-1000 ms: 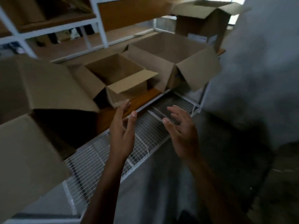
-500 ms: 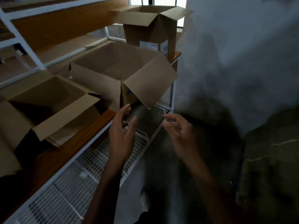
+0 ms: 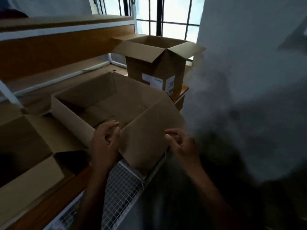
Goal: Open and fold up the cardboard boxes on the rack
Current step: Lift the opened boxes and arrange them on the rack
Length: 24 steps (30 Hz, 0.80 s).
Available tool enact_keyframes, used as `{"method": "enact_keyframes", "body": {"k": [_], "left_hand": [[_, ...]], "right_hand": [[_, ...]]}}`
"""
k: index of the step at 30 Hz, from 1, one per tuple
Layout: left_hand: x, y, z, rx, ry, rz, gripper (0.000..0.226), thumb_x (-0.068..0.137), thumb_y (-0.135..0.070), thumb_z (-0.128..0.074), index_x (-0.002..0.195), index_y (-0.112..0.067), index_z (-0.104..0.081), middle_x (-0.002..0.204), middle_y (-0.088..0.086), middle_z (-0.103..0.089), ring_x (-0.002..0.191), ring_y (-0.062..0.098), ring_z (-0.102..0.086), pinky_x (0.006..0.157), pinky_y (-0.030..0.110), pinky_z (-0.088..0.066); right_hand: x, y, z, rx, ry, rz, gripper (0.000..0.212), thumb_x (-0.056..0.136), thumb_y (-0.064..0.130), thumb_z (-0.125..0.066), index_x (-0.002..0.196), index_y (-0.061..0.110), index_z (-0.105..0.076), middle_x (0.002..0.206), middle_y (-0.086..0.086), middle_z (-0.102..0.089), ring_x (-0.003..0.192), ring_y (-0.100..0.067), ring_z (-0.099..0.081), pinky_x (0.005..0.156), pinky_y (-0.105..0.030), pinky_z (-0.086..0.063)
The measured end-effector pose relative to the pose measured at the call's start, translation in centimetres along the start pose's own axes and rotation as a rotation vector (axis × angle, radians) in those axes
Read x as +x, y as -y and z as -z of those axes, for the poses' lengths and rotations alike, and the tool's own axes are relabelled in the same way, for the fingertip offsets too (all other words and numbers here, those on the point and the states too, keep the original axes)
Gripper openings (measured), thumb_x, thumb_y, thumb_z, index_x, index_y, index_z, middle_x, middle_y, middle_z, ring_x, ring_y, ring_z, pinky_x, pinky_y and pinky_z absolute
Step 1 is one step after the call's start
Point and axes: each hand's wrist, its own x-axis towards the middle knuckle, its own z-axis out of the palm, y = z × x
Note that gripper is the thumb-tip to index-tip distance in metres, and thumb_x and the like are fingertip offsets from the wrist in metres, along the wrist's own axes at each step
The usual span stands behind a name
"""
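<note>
A: Hands?
B: Left hand (image 3: 104,143) loosely open, empty, beside the left edge of the front flap (image 3: 146,138); right hand (image 3: 181,145) curled at its right edge, grip unclear.
A: Box?
B: The wide box (image 3: 99,100) sits mid-frame on the rack shelf (image 3: 49,205), 1 taller box (image 3: 156,67) behind it, upper centre.

Left hand (image 3: 103,143) and right hand (image 3: 181,145) flank the box (image 3: 71,112) flap (image 3: 144,138), perhaps touching.

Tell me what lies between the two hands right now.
In the head view, the front flap of the wide box hangs between the left hand and the right hand; contact is unclear.
</note>
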Motion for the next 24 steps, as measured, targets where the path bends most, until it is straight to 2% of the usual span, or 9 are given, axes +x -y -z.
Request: {"method": "enact_keyframes", "body": {"k": [4,7,9,13,15,17,19,21,24], "left_hand": [[3.2,2.0,-0.8,0.137,-0.054,0.037,0.022,0.091,-0.034,-0.053,0.104,-0.023,-0.067,0.109,-0.003,-0.067,0.104,0.015,-0.062,0.091,0.049,-0.051],[5.0,2.9,-1.9,0.307,-0.065,0.051,0.025,0.091,-0.030,-0.054,0.104,-0.014,-0.068,0.108,0.004,-0.068,0.105,0.021,-0.061,0.092,0.051,-0.049],[5.6,3.5,-2.7,0.412,-0.093,0.100,0.020,0.092,-0.024,-0.058,0.105,-0.012,-0.067,0.109,0.007,-0.067,0.106,0.023,-0.060,0.095,0.050,-0.047],[5.3,4.6,-5.0,0.590,-0.138,0.284,0.031,0.091,-0.020,-0.063,0.120,-0.011,-0.061,0.134,0.013,-0.054,0.130,0.028,-0.045,0.110,0.043,-0.034],[4.9,4.8,-6.2,0.640,-0.241,0.378,0.037,0.090,-0.013,-0.062,0.127,-0.011,-0.057,0.144,0.016,-0.044,0.138,0.029,-0.035,0.111,0.034,-0.027],[4.9,4.6,-6.9,0.642,-0.332,0.457,0.043,0.090,-0.008,-0.056,0.133,-0.007,-0.052,0.146,0.020,-0.040,0.139,0.030,-0.032,0.110,0.027,-0.023],[4.9,4.3,-7.3,0.569,-0.417,0.564,0.048,0.092,-0.009,-0.051,0.139,-0.006,-0.044,0.145,0.020,-0.041,0.136,0.032,-0.036,0.112,0.036,-0.030],[5.0,3.8,-7.8,0.387,-0.544,0.755,0.055,0.094,-0.011,-0.051,0.146,-0.011,-0.035,0.145,0.016,-0.042,0.130,0.032,-0.043,0.101,0.039,-0.039],[4.6,2.7,-8.3,0.201,-0.599,0.956,0.055,0.095,-0.011,-0.051,0.148,-0.012,-0.034,0.141,0.015,-0.045,0.119,0.032,-0.048,0.085,0.036,-0.040]], "right_hand": [[5.8,-0.5,-0.2,-0.045,0.045,0.022,0.010,0.091,0.027,-0.066,0.096,0.036,-0.067,0.094,0.014,-0.070,0.088,0.001,-0.067,0.076,-0.023,-0.055],[10.5,-0.8,-0.8,-0.108,0.150,0.056,0.015,0.092,0.027,-0.064,0.107,0.025,-0.068,0.103,0.010,-0.068,0.089,0.001,-0.063,0.082,-0.024,-0.055],[13.6,-1.2,-1.1,-0.181,0.235,0.087,0.021,0.093,0.028,-0.063,0.112,0.021,-0.067,0.110,0.004,-0.065,0.094,-0.006,-0.061,0.085,-0.026,-0.053],[19.8,-2.3,-1.6,-0.297,0.295,0.142,0.030,0.093,0.035,-0.061,0.121,0.023,-0.060,0.122,-0.001,-0.058,0.107,-0.014,-0.054,0.095,-0.034,-0.046],[23.0,-3.0,-2.3,-0.380,0.219,0.060,0.052,0.092,0.040,-0.061,0.138,0.020,-0.048,0.141,-0.007,-0.047,0.125,-0.025,-0.047,0.104,-0.042,-0.038],[26.3,-4.1,-3.2,-0.322,0.172,-0.052,0.078,0.089,0.047,-0.062,0.152,0.020,-0.026,0.156,-0.011,-0.029,0.141,-0.032,-0.031,0.112,-0.048,-0.028],[28.6,-5.6,-4.1,-0.232,0.231,-0.127,0.094,0.082,0.051,-0.065,0.155,0.022,-0.012,0.159,-0.013,-0.021,0.142,-0.037,-0.027,0.113,-0.052,-0.028],[29.8,-6.8,-4.4,-0.207,0.301,-0.171,0.099,0.080,0.051,-0.066,0.155,0.023,-0.006,0.159,-0.015,-0.016,0.139,-0.040,-0.030,0.110,-0.055,-0.033],[30.1,-7.8,-3.8,-0.170,0.354,-0.184,0.091,0.087,0.047,-0.064,0.154,0.023,-0.008,0.159,-0.015,-0.012,0.138,-0.041,-0.029,0.107,-0.051,-0.033]]}}
